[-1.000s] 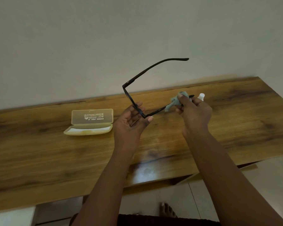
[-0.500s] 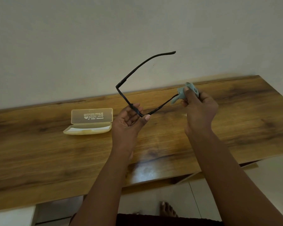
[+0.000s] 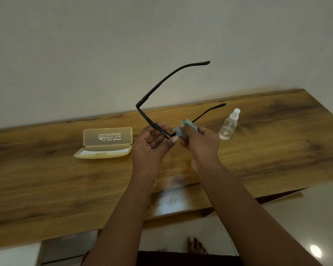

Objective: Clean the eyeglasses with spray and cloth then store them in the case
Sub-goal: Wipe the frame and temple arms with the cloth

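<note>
Both hands are up over the middle of the wooden table (image 3: 277,150), working the black eyeglasses (image 3: 161,81) in the air above it.

Left hand (image 3: 152,143): palm up, fingers and thumb curled round the front of the frame, pinching it at the near corner. Frame front runs up and left from that grip to the far hinge; one temple arm sticks up and right against the wall (image 3: 104,45), the other points right, low over the table.

Right hand (image 3: 198,143): fingers pinch a small light-blue cloth (image 3: 183,128) onto the lower temple arm, right next to the left hand's thumb. Cloth is bunched, wrapped around the arm near the hinge. Hands are just beside each other, nearly touching.

Spray bottle (image 3: 228,127): clear, white nozzle, standing upright on the table just right of the right hand, untouched.

Case (image 3: 106,144): translucent yellowish, lid open and tipped back toward the wall, on the table left of the left hand, well apart from the bottle. Something white lines the tray; printed text on the lid is too small to read.

A bare foot (image 3: 196,245) shows on the floor below the table's near edge.
</note>
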